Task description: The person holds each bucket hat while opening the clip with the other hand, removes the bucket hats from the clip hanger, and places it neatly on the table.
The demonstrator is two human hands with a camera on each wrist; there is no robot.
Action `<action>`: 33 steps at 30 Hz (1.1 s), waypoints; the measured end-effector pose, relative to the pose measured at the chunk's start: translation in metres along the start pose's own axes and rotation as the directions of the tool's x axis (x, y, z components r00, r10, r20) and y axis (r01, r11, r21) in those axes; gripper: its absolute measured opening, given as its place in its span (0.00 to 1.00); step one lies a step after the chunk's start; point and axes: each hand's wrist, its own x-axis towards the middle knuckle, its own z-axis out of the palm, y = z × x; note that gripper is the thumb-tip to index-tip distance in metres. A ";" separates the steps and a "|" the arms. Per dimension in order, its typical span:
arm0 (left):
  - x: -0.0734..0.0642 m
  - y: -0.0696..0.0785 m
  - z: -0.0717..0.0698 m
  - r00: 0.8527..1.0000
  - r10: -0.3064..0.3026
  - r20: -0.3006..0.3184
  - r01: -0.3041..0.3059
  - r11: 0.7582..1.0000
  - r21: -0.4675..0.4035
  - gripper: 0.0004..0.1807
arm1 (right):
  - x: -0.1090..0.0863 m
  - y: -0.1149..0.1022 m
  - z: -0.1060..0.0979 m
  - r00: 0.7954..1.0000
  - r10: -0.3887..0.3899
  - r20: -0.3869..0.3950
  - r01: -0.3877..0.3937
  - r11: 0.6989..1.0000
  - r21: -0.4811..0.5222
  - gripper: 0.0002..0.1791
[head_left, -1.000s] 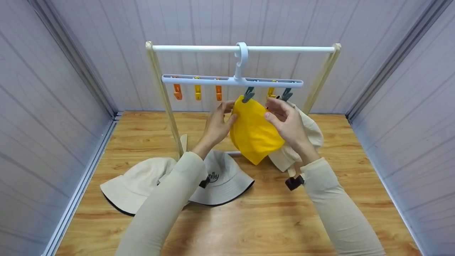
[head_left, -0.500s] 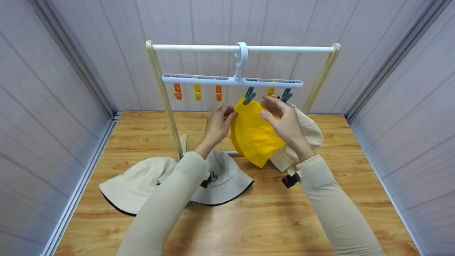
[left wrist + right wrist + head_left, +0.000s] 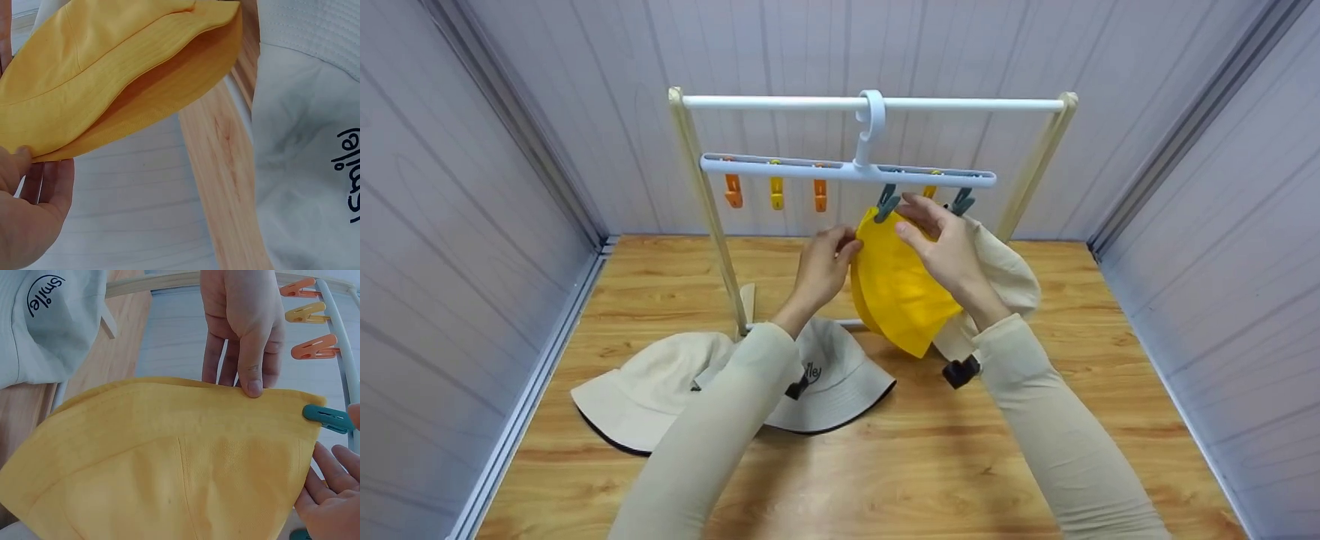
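Note:
A yellow bucket hat (image 3: 904,277) hangs folded and tilted from a dark green clothespin (image 3: 887,205), which bites its upper corner. My left hand (image 3: 823,266) pinches the brim edge, thumb on one side and fingers behind, as the right wrist view shows. Loosely spread, my right hand (image 3: 949,247) lies along the hat's other edge just under the clothespin. Its fingers (image 3: 332,478) touch the yellow cloth and the thumb is close to the pin. Behind that hand a cream bucket hat (image 3: 1005,270) hangs from the right end of the hanger, partly covered.
The pale blue clip hanger (image 3: 787,166) hooks over a white rod (image 3: 975,105) on a wooden stand. Several orange and yellow clothespins (image 3: 777,193) dangle on its left half. On the wooden floor lie a cream hat (image 3: 637,394) and a grey hat (image 3: 840,382) with lettering.
My right hand has slid left and slightly up along the yellow hat toward the green clothespin. The hat has swung a little right and down; the left hand keeps its pinch on the brim.

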 end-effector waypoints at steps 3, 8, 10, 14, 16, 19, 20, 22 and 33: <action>0.000 0.000 0.002 1.000 -0.006 -0.003 0.006 1.000 0.001 0.13 | 0.001 -0.002 0.002 1.000 0.028 0.008 -0.028 0.999 0.021 0.31; 0.000 0.000 0.002 1.000 -0.012 -0.012 0.012 1.000 0.002 0.12 | 0.006 -0.005 0.006 0.999 0.031 0.014 -0.032 0.998 0.052 0.32; 0.000 0.000 0.003 1.000 -0.020 -0.007 0.020 1.000 -0.001 0.12 | 0.008 -0.006 0.007 0.999 0.032 0.017 -0.033 0.997 0.076 0.32; 0.000 -0.001 0.004 0.999 -0.042 0.001 0.042 0.999 -0.010 0.12 | 0.011 -0.006 0.008 0.997 0.069 0.027 -0.072 0.990 0.119 0.32; 0.000 -0.001 0.004 0.999 -0.050 0.002 0.050 0.999 -0.012 0.12 | 0.012 -0.006 0.008 0.995 0.094 0.030 -0.097 0.987 0.128 0.32; 0.000 -0.001 0.005 0.998 -0.057 0.004 0.057 0.998 -0.012 0.12 | 0.014 -0.005 0.009 0.991 0.127 0.037 -0.132 0.981 0.143 0.33; -0.001 -0.001 0.005 0.998 -0.056 0.003 0.056 0.998 -0.010 0.12 | 0.015 -0.005 0.009 0.990 0.133 0.042 -0.138 0.979 0.151 0.33; -0.001 0.000 0.006 0.999 -0.052 -0.002 0.052 0.999 -0.005 0.12 | 0.017 -0.004 0.009 0.989 0.139 0.055 -0.147 0.974 0.175 0.33; -0.002 0.001 0.009 0.999 -0.036 -0.018 0.036 0.999 0.000 0.11 | 0.028 0.002 0.014 0.990 0.096 0.103 -0.124 0.940 0.317 0.24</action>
